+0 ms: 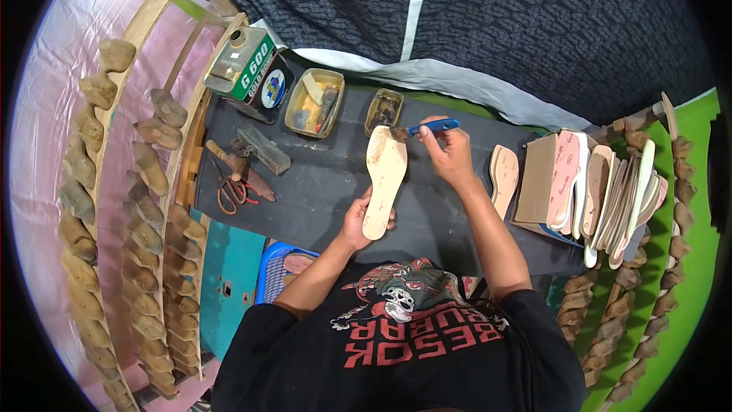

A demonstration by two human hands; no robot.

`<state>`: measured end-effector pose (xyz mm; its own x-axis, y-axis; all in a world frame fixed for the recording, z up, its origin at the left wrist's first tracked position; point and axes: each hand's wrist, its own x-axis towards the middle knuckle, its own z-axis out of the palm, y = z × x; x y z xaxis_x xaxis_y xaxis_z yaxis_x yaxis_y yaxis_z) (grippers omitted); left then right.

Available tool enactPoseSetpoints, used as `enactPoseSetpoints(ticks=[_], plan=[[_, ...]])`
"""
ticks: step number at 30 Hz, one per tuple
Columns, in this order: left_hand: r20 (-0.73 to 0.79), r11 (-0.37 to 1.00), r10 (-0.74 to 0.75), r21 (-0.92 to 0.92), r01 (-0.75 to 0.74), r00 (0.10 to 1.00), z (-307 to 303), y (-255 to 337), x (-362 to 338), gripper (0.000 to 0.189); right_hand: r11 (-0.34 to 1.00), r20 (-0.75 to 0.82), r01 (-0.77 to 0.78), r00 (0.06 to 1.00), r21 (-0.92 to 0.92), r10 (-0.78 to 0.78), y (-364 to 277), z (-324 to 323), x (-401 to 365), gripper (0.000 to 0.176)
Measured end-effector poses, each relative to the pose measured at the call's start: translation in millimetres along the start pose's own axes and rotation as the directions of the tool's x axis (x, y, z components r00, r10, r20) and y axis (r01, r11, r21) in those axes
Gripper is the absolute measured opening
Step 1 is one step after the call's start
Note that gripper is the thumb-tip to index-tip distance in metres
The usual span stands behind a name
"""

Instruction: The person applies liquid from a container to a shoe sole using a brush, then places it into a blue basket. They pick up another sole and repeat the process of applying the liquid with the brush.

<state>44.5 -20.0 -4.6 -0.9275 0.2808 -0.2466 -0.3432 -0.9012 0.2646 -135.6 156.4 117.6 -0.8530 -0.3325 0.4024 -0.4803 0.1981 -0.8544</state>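
My left hand [355, 224] is closed round the heel end of a pale shoe insole [386, 187], holding it upright over the dark worktable [320, 191]. Brownish specks and a wet-looking patch show on the insole's wide upper end. In my right hand [451, 154] is a brush with a blue handle [435, 127], pinched between thumb and fingers. Its dark bristles meet the edge of the insole's upper end. Just behind stands a small glue-stained tub [385, 94] with dark contents.
A G 600 can [255, 80] and a yellowish tub [341, 91] stand at the back left. Nearer lie a grey block [264, 149], a hammer [227, 156] and scissors [229, 192]. Stacked insoles [503, 175] and a filled cardboard box [537, 179] occupy the right. Racks of shoe lasts [149, 168] flank the table.
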Motion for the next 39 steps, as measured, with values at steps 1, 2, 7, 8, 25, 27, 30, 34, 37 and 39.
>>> enactPoseSetpoints(ticks=[1,2,7,8,25,27,30,34,37,39], plan=[[0.009,1.000,-0.008,0.002,0.008,1.000,2.5,-0.9,1.8,0.062,0.999,0.025,-0.009,1.000,-0.041,0.010,-11.0,-5.9,0.2,0.011],[0.018,1.000,-0.015,0.005,0.014,1.000,5.0,-1.3,3.9,0.062,0.997,0.014,0.020,1.000,-0.072,-0.019,-10.3,-9.2,-1.3,0.011],[0.054,0.999,-0.010,0.039,0.008,0.998,5.0,-4.1,9.4,0.060,0.986,0.067,0.081,0.995,-0.143,-0.072,-21.2,-23.6,-12.0,0.011],[0.047,0.999,-0.003,0.041,0.001,0.999,4.5,-4.3,10.2,0.060,0.985,0.104,0.101,0.991,-0.142,-0.086,-23.0,-26.3,-15.2,0.011],[0.035,0.998,-0.010,0.059,0.008,0.999,24.7,-16.2,16.3,0.061,0.970,0.240,0.165,0.963,-0.181,-0.119,-41.6,-51.0,-46.6,0.013],[0.041,0.998,-0.029,0.065,0.027,0.999,25.5,-14.8,18.3,0.061,0.973,0.253,0.125,0.965,-0.192,-0.074,-40.7,-54.6,-50.0,0.012],[0.097,0.993,-0.086,0.087,0.077,0.992,24.7,-14.8,18.5,0.061,0.951,0.140,0.210,0.973,-0.225,-0.182,-30.9,-57.9,-41.2,0.011],[0.147,0.979,-0.166,0.142,0.145,0.975,23.8,-19.3,17.2,0.062,0.945,0.006,0.155,0.987,-0.289,-0.161,-33.9,-63.5,-33.4,0.012],[0.132,0.975,-0.188,0.145,0.169,0.973,21.9,-22.5,14.7,0.064,0.943,0.040,0.156,0.988,-0.293,-0.150,-37.5,-61.0,-38.7,0.015],[0.139,0.976,-0.181,0.147,0.161,0.974,21.7,-23.5,14.0,0.065,0.943,0.079,0.176,0.984,-0.282,-0.160,-36.4,-56.7,-47.3,0.017]])
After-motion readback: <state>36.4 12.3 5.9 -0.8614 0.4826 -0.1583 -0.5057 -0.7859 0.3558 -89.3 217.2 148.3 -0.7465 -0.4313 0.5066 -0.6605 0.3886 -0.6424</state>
